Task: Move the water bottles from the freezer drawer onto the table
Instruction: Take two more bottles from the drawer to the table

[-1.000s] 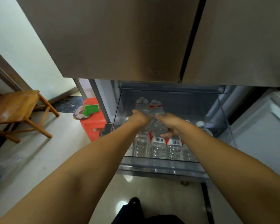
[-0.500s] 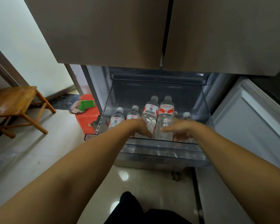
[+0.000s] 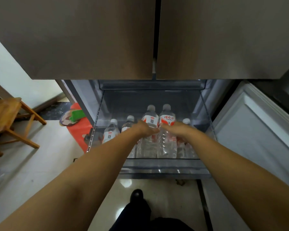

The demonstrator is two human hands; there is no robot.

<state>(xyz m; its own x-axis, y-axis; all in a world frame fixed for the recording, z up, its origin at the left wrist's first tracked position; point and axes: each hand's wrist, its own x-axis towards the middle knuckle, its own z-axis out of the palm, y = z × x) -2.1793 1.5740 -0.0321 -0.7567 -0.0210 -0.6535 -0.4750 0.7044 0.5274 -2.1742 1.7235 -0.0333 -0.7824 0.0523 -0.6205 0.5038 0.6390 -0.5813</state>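
Left hand (image 3: 144,129): grips left raised bottle (image 3: 149,119); fingers hidden behind it.
Right hand (image 3: 177,130): grips right raised bottle (image 3: 167,120); fingertips hidden.
Bottles: both above drawer (image 3: 163,165); others' bases hidden by arms.

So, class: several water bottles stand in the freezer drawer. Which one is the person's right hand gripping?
The bottle with the mostly red label, second from the right in the row. The right hand wraps its middle; its left neighbour, white-labelled, is in the left hand.

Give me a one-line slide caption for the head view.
Left hand and right hand each grip a clear red-labelled plastic water bottle above the open clear freezer drawer.
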